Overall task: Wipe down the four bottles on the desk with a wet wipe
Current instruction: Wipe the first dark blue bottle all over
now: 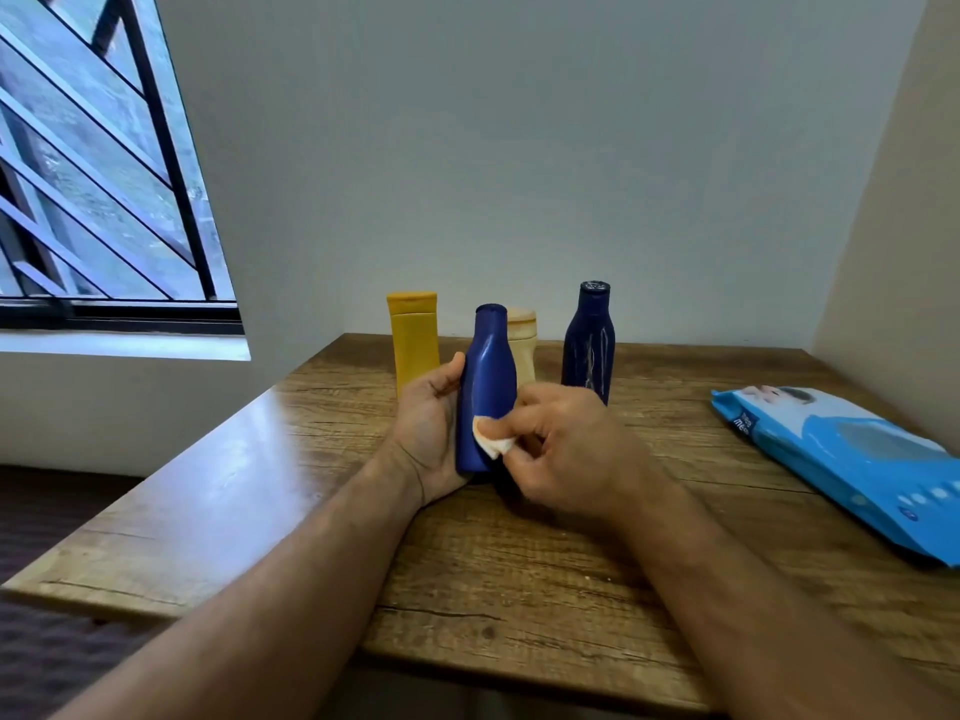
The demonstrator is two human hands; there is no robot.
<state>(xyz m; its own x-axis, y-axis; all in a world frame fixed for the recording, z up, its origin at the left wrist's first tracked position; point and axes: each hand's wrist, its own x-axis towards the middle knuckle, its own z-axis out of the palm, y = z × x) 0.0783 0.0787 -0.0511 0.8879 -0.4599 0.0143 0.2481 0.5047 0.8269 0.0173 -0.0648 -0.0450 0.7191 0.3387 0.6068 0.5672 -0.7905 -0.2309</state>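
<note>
We read only part of one marking: white letters resembling "me" on the blue wipes pack (852,459). We find no legible text on the bottles.

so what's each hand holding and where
Left hand grips the blue bottle round its lower body. Right hand pinches a folded wipe against the bottle's lower side.

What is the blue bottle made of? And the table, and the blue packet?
The blue bottle looks like smooth plastic: one even colour with a soft shine along its side. The table looks like wood, or a wood-look layer: brown grain lines and cracks, with a glossy patch near the window. The blue packet looks like thin, shiny plastic film, since it sags and creases.
</note>
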